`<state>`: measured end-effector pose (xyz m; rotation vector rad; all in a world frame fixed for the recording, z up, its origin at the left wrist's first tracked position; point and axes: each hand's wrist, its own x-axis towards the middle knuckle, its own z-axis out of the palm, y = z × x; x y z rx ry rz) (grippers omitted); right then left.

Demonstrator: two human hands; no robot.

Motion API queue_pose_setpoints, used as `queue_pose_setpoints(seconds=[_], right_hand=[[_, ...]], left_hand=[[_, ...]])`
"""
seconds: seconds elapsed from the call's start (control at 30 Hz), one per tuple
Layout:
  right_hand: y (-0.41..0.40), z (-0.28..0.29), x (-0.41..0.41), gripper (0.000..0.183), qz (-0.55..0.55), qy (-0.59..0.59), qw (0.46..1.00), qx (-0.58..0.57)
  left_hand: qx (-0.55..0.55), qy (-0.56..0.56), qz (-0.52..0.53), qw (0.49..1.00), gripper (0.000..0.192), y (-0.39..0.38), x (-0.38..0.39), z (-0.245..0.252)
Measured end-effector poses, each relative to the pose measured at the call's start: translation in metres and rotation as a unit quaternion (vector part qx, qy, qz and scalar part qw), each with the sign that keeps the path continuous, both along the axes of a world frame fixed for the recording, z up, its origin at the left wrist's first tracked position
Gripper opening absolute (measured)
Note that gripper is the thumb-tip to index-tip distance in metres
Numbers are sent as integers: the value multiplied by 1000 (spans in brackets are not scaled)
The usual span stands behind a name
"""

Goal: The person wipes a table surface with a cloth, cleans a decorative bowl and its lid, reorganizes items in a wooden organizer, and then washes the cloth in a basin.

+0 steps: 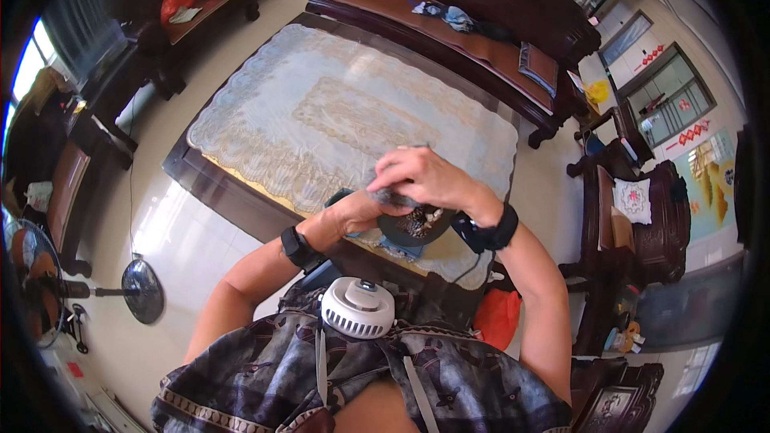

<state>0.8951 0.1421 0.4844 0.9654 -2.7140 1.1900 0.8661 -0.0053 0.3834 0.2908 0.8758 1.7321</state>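
Observation:
My left hand (364,211) and my right hand (430,177) meet over the near edge of a table. Between them is a small grey, fuzzy-looking bundle (394,197), largely covered by my fingers. The left hand supports it from below, while the right fingers curl over its top. Just under the hands sits a dark round dish-like thing (391,231) with brown and whitish pieces (421,219) in it, perhaps pine cones. A flat blue item (409,249) shows partly beneath it. Each wrist wears a black band.
A lace-patterned cloth (252,126) covers the dark wooden table (240,204). Beyond stands a carved wooden sofa (385,6). A white portable fan (359,307) hangs at my chest. To the right is a red bag (498,317); a standing fan (36,282) is at the left.

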Motion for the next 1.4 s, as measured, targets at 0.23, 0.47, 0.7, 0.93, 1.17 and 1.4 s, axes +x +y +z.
queue_pose_setpoints(seconds=[0.23, 0.47, 0.7, 0.93, 1.17, 1.4], right_hand=[[89, -23, 30, 29, -86, -142, 975, 151], [92, -40, 62, 28, -295, -51, 947, -112], [15, 1, 3, 34, -181, 183, 959, 118], [5, -53, 25, 32, -311, 223, 922, 56], [-46, -108, 64, 31, -237, 112, 964, 52], [13, -87, 92, 21, -366, 47, 909, -194]], left_hand=[[85, -14, 63, 994, 42, -38, -18, 18], [125, -91, 104, 983, 43, -47, -31, 9], [123, -177, 80, 973, 35, -24, -27, -3], [125, -218, 194, 948, 36, -9, -18, -12], [165, -243, 317, 902, 33, -3, -37, 1], [202, -192, 266, 923, 34, -8, -36, 22]])
